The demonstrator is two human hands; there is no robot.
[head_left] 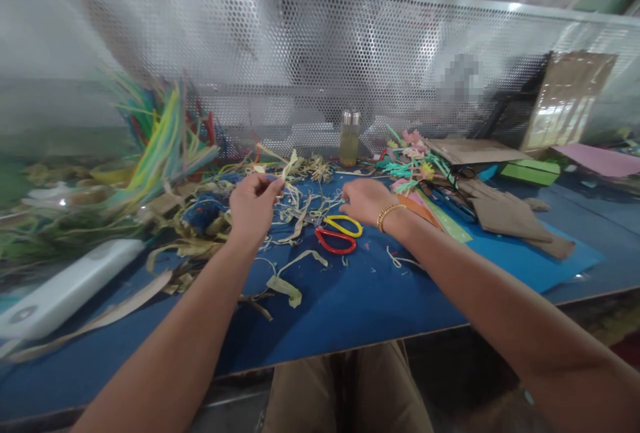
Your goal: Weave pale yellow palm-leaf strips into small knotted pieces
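My left hand (254, 209) is closed in a pinch on a pale yellow strip (290, 165), which looks like dried leaf or paper and sticks up past the thumb. To the right, my right hand (369, 201) wears a gold bracelet (388, 214). Its fingers are curled over the loose pale scraps (303, 209), and whatever lies between the fingertips is hidden. Just below it on the blue tabletop (360, 299) lie scissors (336, 241) with one red and one yellow handle, blades among the scraps. Nearer me is a curled pale strip (286, 289).
Colourful strips (165, 146) and a white device (70, 289) are on the left. A glass bottle (349, 139) stands before the perforated metal screen (310, 53). Pastel paper flowers (413, 153), brown cardboard (515, 219) and a blue sheet (565, 256) occupy the right.
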